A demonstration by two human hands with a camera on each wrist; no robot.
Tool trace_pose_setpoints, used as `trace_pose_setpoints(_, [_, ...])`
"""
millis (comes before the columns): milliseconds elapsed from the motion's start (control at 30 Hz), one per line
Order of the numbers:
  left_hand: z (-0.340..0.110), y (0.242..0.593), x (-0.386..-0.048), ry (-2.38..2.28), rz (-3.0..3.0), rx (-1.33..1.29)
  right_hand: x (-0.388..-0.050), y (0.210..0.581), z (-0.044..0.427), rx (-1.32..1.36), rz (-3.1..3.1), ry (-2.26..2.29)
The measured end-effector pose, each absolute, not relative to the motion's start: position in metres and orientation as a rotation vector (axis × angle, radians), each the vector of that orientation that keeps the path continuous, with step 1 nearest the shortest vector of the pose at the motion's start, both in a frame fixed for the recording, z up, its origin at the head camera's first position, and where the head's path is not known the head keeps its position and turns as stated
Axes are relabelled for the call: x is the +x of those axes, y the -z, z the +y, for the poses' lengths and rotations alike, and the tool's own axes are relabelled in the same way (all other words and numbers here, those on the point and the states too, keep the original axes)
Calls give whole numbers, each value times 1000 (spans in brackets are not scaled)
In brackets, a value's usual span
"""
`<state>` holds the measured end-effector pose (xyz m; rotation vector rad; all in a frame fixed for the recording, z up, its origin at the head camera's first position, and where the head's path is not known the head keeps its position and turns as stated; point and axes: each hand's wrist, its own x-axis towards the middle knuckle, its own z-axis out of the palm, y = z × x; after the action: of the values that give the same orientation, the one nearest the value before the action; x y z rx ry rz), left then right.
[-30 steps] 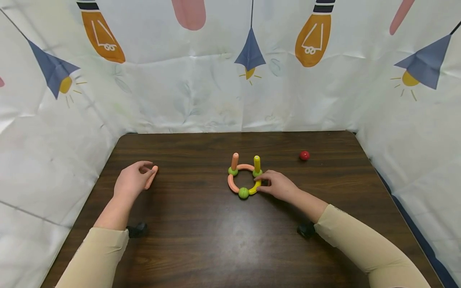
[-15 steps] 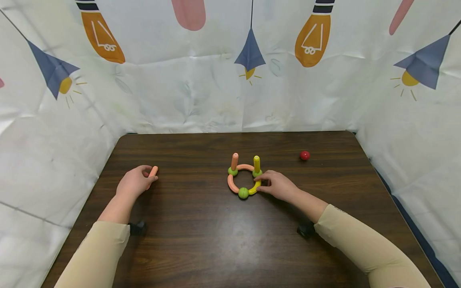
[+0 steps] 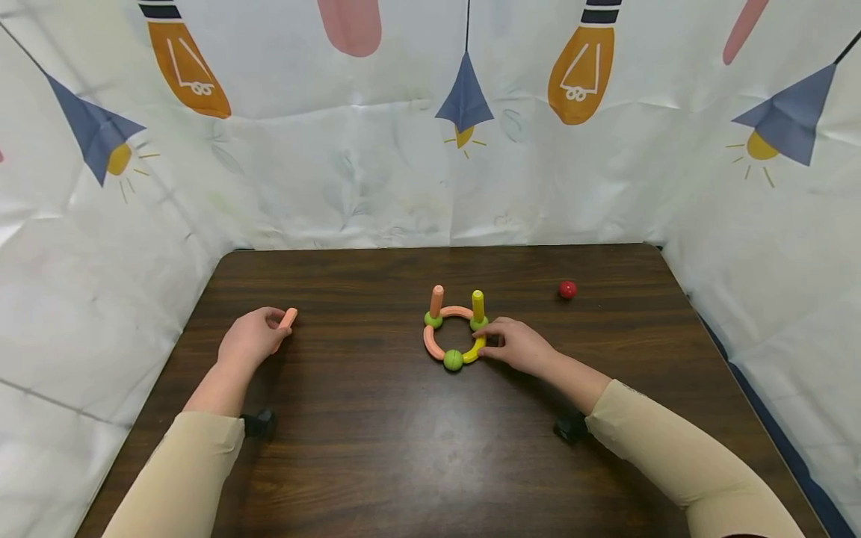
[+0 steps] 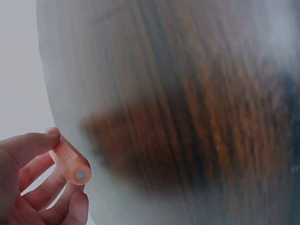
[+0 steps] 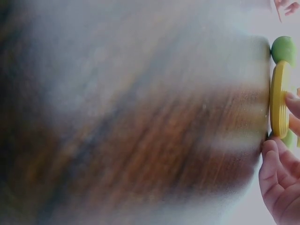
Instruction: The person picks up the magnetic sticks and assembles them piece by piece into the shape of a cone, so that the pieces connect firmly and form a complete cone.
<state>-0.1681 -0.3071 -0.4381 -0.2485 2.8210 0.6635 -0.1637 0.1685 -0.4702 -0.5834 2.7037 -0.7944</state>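
Observation:
At the left of the table, my left hand (image 3: 247, 340) pinches a short salmon magnetic stick (image 3: 288, 319). A round silver magnet shows in the end of this stick (image 4: 75, 164) in the left wrist view. My right hand (image 3: 523, 348) grips a yellow curved stick (image 5: 280, 101) between thumb and fingers. That piece belongs to a ring lying on the table, with two salmon curved sticks (image 3: 433, 344) and green balls (image 3: 454, 360) at joints. A straight salmon stick (image 3: 436, 300) and a straight yellow stick (image 3: 477, 305) stand upright on the two rear balls.
A red ball (image 3: 568, 290) lies at the back right of the dark wooden table (image 3: 377, 433). A white printed cloth (image 3: 282, 172) hangs behind and along both sides. Black wrist cameras (image 3: 570, 429) stick out near the sleeves.
My left hand has shifted slightly to the right and turned, and the salmon stick now shows above the thumb. My right hand and the ring have stayed put.

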Motion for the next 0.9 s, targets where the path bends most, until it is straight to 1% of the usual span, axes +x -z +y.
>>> trace_pose_setpoints(467, [-269, 418, -148, -740, 2918, -124, -164, 467, 168, -577, 2704, 787])
trace_pose_setpoints(900, [-226, 416, -127, -922, 2941, -17, -163, 467, 166, -568, 2693, 781])
